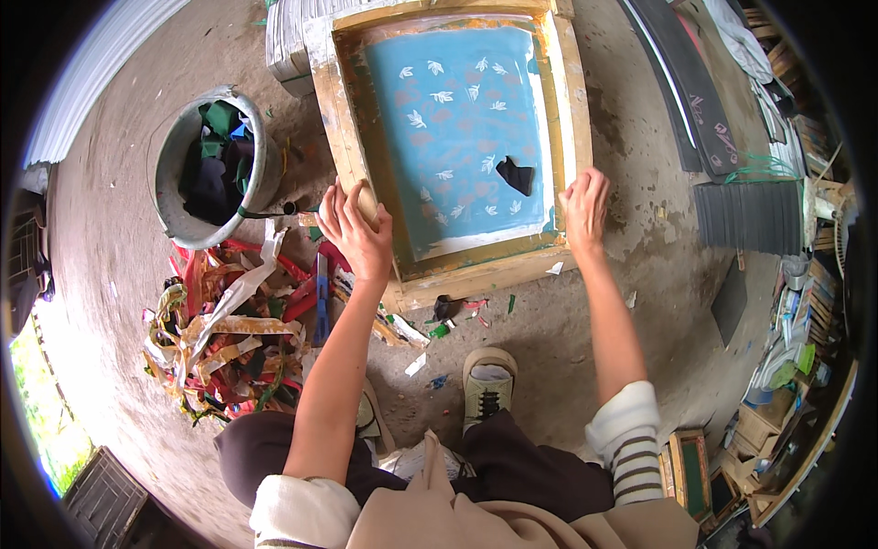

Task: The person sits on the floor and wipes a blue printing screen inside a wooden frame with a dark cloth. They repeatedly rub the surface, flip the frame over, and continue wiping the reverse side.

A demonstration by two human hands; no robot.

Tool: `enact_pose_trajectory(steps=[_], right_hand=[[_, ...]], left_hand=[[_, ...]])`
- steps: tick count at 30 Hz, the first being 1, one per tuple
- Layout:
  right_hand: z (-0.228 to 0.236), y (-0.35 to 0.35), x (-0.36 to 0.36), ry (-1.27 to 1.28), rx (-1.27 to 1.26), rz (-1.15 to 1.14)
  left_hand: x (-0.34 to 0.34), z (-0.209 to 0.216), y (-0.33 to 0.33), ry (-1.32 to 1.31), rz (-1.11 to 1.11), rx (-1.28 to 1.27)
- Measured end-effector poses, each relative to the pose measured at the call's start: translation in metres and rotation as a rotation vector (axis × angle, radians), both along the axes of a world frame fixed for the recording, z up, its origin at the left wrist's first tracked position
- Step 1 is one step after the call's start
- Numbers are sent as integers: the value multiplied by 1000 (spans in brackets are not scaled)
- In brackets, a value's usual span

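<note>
A wooden screen-printing frame (574,110) with a blue mesh (457,110) lies in front of me, slightly tilted. Small white leaf shapes mark the mesh, and a black scrap (515,175) rests on its lower right part. My left hand (357,229) is closed on the frame's left rail near the close corner, beside a rounded bit of wood (368,203). On the opposite rail, my right hand (586,209) is closed with its fingers curled over the edge. What lies under the frame is mostly hidden.
At left stands a metal bucket (265,174) of dark cloth scraps. Tangled coloured strips (229,334) are heaped below it. Stacked pale sheets (288,46) show behind the frame. Dark sheets (745,218) are stacked at right. Small scraps litter the floor by my shoes (489,389).
</note>
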State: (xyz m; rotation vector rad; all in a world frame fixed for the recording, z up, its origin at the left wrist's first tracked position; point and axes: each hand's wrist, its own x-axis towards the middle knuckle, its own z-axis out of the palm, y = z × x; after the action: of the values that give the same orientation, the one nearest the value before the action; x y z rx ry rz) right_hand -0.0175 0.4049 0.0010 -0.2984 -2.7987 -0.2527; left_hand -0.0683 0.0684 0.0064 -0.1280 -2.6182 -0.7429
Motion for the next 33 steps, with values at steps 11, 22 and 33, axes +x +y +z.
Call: enact_pose_trajectory(steps=[11, 22, 33], right_hand=[[55, -10, 67, 108, -596, 3], [59, -5, 113, -222, -593, -210], [3, -55, 81, -150, -950, -179]], left_hand=[[-1, 0, -4, 10, 13, -22], [-2, -7, -3, 2, 17, 5], [-1, -9, -3, 3, 10, 3]])
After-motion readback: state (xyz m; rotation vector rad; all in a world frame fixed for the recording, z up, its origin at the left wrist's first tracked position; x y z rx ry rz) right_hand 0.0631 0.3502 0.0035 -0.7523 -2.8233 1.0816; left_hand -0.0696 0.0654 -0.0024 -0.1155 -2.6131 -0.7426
